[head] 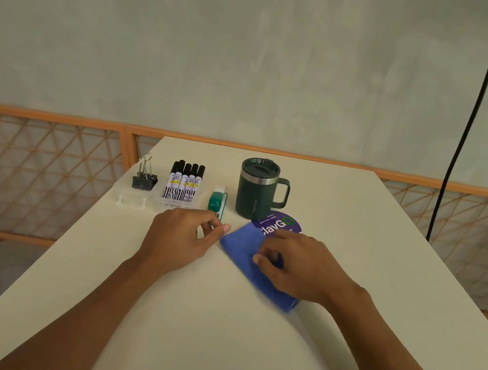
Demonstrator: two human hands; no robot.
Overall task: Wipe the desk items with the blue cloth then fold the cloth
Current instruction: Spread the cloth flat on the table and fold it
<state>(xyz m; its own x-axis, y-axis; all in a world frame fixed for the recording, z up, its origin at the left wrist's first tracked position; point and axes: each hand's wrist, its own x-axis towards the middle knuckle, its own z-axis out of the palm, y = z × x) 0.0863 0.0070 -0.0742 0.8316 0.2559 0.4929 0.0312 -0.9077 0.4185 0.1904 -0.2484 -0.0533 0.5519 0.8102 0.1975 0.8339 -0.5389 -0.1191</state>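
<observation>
The blue cloth point(242, 248) lies folded in a narrow strip on the white desk point(213, 338), running from centre toward the near right. My right hand point(297, 265) rests on its middle, thumb and fingers curled onto the fabric. My left hand point(184, 236) sits just left of the cloth's far corner, thumb tip touching that corner, fingers loosely curled. Behind the hands stand a dark green lidded mug point(259, 188), a teal stapler point(217, 201), several black-capped markers point(184, 184) in a clear tray, and black binder clips point(145, 178).
A round purple coaster point(281, 223) with white lettering lies under the cloth's far end, by the mug. An orange lattice railing point(32, 172) runs behind and beside the desk. A black cable point(467, 123) hangs at the right. The desk's left edge slants close to the clear tray.
</observation>
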